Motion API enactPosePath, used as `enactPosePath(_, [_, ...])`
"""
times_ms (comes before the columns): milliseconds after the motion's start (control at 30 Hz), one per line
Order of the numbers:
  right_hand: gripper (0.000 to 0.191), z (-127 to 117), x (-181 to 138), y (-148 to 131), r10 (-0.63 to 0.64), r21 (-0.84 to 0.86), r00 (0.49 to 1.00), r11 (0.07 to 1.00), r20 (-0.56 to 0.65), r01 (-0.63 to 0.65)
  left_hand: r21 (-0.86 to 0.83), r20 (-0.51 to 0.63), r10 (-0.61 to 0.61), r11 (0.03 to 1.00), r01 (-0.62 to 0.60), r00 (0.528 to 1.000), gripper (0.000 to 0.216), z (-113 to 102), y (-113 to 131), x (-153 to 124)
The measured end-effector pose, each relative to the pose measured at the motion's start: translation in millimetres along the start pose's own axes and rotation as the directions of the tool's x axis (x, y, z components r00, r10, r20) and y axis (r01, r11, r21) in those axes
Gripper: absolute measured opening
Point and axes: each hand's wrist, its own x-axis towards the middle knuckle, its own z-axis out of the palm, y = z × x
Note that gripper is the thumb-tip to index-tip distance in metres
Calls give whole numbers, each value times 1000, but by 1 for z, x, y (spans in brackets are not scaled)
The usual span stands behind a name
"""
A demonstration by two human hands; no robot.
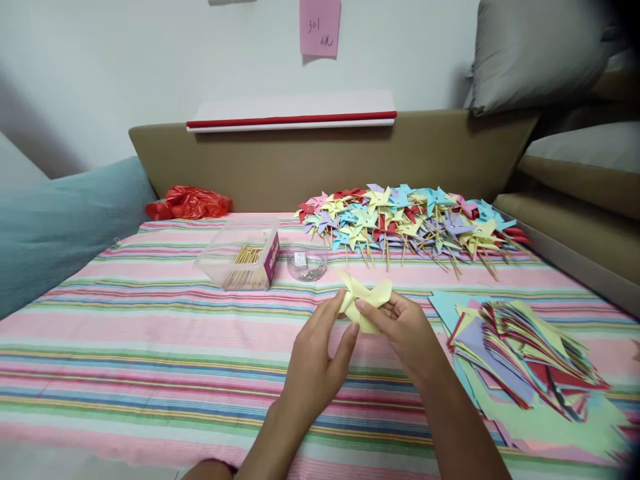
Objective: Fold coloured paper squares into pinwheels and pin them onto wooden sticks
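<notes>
Both my hands meet above the striped sheet [150,333] and hold a pale yellow paper pinwheel [364,298]. My left hand [315,357] pinches its left side with thumb and fingers. My right hand [407,330] grips its right and lower flaps, fingers curled around the paper. A pile of finished pinwheels on wooden sticks [405,217] in several colours lies behind my hands. A stack of cut coloured paper squares [525,353] lies just right of my right hand.
A clear plastic box of wooden sticks [245,257] and a small clear round tub of pins [306,263] stand at the back left. A red plastic bag [190,202] lies by the brown headboard [310,157]. A teal cushion [60,227] is at left, grey pillows [540,53] at right.
</notes>
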Motion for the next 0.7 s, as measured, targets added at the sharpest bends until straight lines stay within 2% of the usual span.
enactPosePath(100, [41, -12, -6, 9, 42, -127, 997, 991, -62, -50, 5, 49, 15, 1000, -15, 999, 49, 4, -3, -5])
enactPosePath(200, [42, -24, -10, 24, 92, -206, 989, 972, -117, -114, 14, 82, -10, 1000, 9, 997, 52, 5, -15, -12])
enactPosePath(367, [43, -32, -2, 46, 242, -62, 961, 966, -136, -252, 82, 132, -17, 997, 6, 991, 62, 3, -47, -20])
enactPosePath(467, [39, -28, 7, 49, 301, 9, 946, 953, -123, -302, 38, 131, -87, 996, 83, 988, 57, 6, -58, -21])
enactPosePath(567, [36, -18, 10, 47, 336, 50, 932, 942, -136, -332, -20, 134, -139, 989, 143, 981, 49, 9, -56, -18])
enactPosePath(700, [38, -8, 10, 45, 341, 95, 925, 939, -165, -330, -50, 153, -84, 994, 93, 985, 50, 8, -47, -5])
